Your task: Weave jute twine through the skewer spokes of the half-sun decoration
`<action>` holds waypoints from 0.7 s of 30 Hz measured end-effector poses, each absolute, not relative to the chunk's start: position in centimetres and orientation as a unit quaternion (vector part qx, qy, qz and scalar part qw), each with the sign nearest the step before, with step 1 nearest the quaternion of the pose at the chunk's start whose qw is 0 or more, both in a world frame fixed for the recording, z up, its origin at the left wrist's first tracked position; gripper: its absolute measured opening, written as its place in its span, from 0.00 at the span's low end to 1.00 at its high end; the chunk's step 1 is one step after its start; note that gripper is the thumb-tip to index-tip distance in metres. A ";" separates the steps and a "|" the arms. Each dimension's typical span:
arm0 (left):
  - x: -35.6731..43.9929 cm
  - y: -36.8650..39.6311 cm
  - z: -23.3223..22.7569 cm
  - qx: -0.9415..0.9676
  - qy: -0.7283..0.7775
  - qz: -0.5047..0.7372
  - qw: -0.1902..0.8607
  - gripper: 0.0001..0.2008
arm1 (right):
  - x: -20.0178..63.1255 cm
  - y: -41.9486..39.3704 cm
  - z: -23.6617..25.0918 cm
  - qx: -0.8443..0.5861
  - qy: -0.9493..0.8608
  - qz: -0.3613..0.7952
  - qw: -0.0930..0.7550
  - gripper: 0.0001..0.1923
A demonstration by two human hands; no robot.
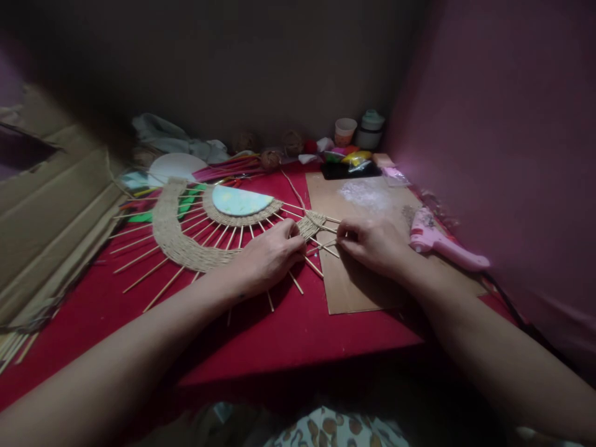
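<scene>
A half-round woven piece with a pale blue half-disc [242, 201] at its centre lies on the red cloth. Thin wooden sticks [161, 292] fan out from it, and a wide band of woven twine [168, 233] crosses them. At the band's right end, a woven section [311, 225] shows between my hands. My left hand [274, 251] is closed over the sticks beside that section; its fingertips partly hide what they grip. Facing it, my right hand [372, 244] pinches a thin strand of twine near the stick ends.
Under my right hand lies a cardboard sheet [358, 298], with a pink glue gun [447, 248] to its right. Twine balls [270, 160], a paper cup [345, 131] and a lidded container [370, 129] stand at the back. Folded cardboard [56, 205] borders the left side.
</scene>
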State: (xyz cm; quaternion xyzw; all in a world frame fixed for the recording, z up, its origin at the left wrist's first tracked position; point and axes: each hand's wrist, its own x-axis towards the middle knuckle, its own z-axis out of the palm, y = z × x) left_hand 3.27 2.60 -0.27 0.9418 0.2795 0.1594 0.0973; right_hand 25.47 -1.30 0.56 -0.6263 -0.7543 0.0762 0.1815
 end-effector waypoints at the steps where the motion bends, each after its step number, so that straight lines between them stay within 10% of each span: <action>1: 3.3 2.6 -0.3 0.941 0.282 0.159 0.098 0.09 | 25.5 -1.3 0.6 -0.628 -0.753 0.075 0.181 0.07; 12: 2.8 2.7 -0.4 0.958 0.224 0.176 0.039 0.13 | 25.5 -1.4 0.7 -0.596 -0.771 0.043 0.222 0.06; 21: 2.6 2.8 -0.4 0.957 0.233 0.169 0.034 0.13 | 26.3 -1.3 2.0 -0.585 -0.732 0.256 0.237 0.03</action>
